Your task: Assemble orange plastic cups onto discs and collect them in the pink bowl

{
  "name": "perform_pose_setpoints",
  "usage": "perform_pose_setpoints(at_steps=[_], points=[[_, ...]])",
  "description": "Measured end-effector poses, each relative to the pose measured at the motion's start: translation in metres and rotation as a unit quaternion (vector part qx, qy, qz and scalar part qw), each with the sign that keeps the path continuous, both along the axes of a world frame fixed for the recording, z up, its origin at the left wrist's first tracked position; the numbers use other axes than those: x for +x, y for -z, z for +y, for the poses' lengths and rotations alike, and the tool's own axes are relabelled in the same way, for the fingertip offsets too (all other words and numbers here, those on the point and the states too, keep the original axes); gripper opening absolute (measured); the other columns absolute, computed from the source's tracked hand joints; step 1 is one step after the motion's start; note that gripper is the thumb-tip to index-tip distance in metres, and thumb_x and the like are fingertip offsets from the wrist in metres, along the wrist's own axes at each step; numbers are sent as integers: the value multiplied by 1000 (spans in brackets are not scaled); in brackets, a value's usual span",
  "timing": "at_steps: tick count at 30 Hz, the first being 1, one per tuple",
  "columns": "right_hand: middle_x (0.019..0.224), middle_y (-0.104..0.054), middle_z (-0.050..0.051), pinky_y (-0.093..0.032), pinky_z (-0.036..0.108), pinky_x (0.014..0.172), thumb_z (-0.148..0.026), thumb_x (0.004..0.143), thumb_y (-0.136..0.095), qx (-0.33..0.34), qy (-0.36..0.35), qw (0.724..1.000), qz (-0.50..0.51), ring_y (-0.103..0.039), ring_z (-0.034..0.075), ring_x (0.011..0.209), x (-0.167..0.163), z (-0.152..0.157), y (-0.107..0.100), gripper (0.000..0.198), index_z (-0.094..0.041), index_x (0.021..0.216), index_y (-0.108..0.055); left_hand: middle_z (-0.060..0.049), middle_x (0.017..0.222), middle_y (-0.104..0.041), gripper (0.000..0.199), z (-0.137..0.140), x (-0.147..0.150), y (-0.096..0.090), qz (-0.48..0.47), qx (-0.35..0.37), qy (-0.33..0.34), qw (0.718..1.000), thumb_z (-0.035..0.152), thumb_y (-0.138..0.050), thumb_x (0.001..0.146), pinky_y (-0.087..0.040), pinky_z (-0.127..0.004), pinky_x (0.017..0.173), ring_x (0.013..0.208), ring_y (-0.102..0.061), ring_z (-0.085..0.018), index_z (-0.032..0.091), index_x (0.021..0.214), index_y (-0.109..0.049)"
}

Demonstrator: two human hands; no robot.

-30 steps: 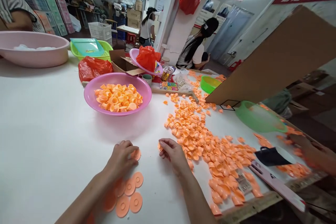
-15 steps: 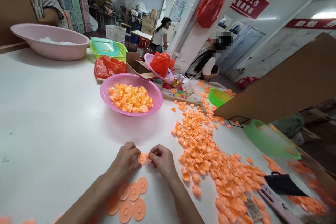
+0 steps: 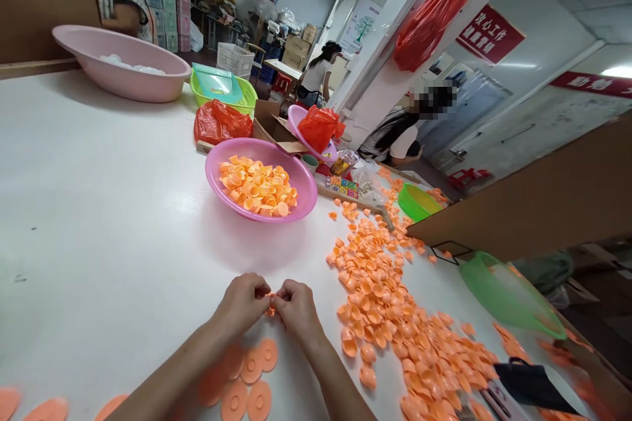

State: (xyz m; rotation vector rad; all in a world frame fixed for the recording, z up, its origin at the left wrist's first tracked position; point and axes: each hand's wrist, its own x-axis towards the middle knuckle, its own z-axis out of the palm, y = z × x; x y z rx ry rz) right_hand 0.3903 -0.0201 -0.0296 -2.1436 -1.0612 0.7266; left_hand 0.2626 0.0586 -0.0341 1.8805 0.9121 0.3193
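A small orange piece (image 3: 270,308) is pinched between the left hand (image 3: 243,303) and the right hand (image 3: 296,308), low in the centre of the frame, just above the white table (image 3: 99,210). Flat orange discs (image 3: 254,368) lie below the wrists. A heap of orange caps (image 3: 390,302) is spread to the right, and a purple bowl (image 3: 217,174) of caps stands above.

Counts on the white surface (image 3: 99,210)

2 pink basins (image 3: 121,66) (image 3: 261,181), 2 green bowls (image 3: 417,200) (image 3: 508,293), 1 green basket (image 3: 224,89), 2 red bags (image 3: 220,122) (image 3: 320,126), 2 hands (image 3: 241,302) (image 3: 297,308); orange caps (image 3: 395,316) too many to count.
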Motion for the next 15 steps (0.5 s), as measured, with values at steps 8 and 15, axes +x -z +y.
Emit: perform_pose_setpoints(at_steps=[8,15], points=[[55,-58,-2,-34,23,54,-7,69,-53,31,24,993,-112,-50,11,54,-19,-2,1,17,-19,56,-52,-2,70,-60,19,-3,0,2,36,78,16,996,18,-52,77,-37,-29,70,79,-54,-19,19,58,-54],[41,-51,-5,-31,21,36,-16,69,-61,33,75,988,134,-45,11,34,-1,-7,8,11,-18,58,-59,-4,81,-67,19,12,-9,3,-10,-18,49,999,28,-52,79,-44,-29,72,80,-61,-20,18,77,-68]])
